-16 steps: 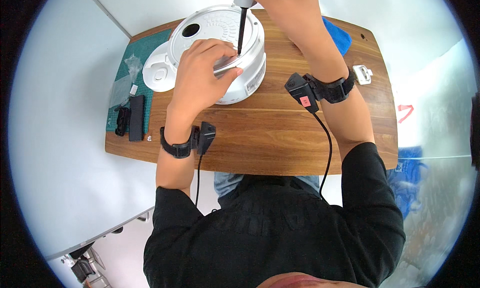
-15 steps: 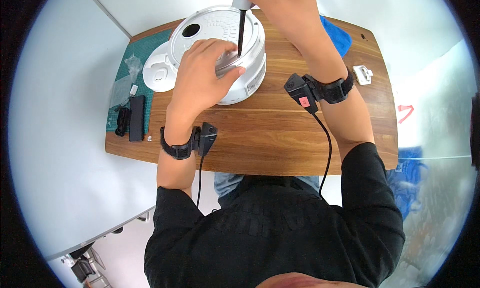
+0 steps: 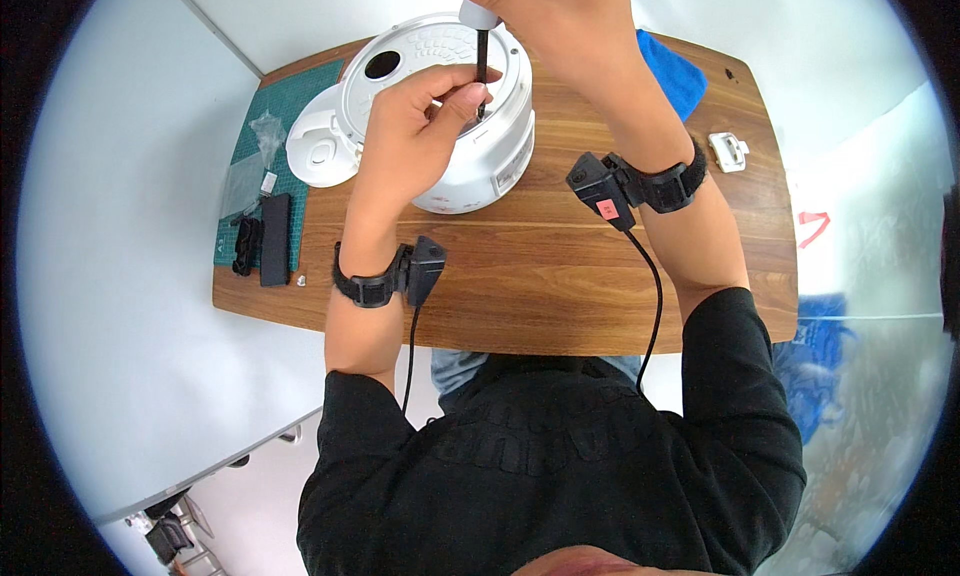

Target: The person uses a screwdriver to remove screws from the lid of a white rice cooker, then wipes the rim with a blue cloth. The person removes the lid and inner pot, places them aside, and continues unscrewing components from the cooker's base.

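Note:
A white round appliance (image 3: 465,166), looking like a rice cooker turned base up, stands at the back of the table. Its base shows vent slots and a dark oval opening. Over its near right rim, a screwdriver (image 3: 482,48) with a light grey handle and dark shaft points straight down, its tip at the rim. My right hand (image 3: 560,16) grips the handle; the top edge of the picture cuts off some of its fingers. Lower on the shaft, the thumb and fingers of my left hand (image 3: 415,126) close round it near the tip. Any screw there is too small to make out.
A white lid-like part with a handle (image 3: 322,146) juts out left of the appliance. On the green cutting mat (image 3: 300,91) lie plastic bags, a black box (image 3: 274,238) and a small black item. To the right are a blue cloth (image 3: 672,76) and a white plastic piece (image 3: 728,152).
My left hand has gone from resting spread on the appliance's rim to pinching the screwdriver's shaft low down. My right hand and the handle have shifted slightly left.

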Demonstrator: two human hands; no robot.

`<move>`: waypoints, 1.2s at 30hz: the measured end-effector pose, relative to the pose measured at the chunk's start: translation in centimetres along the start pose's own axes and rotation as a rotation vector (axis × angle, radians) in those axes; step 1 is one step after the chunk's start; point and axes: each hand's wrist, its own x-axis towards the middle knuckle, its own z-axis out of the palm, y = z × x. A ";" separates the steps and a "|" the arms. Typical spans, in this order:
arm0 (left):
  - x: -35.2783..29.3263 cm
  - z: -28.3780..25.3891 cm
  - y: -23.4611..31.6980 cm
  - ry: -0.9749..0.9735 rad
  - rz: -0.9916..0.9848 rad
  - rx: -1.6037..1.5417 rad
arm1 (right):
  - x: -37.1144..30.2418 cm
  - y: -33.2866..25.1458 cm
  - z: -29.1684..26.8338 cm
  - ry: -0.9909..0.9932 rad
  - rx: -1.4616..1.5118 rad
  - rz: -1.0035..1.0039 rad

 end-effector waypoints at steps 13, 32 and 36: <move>0.0 0.3 -0.1 0.042 -0.023 0.038 | 0.2 0.6 0.1 0.001 -0.051 -0.022; 0.2 -0.4 0.3 -0.029 -0.100 -0.096 | 1.3 0.8 -1.2 -0.239 0.045 0.061; 0.5 -0.5 0.3 -0.068 -0.037 -0.107 | 1.1 0.5 -1.7 -0.350 0.230 0.130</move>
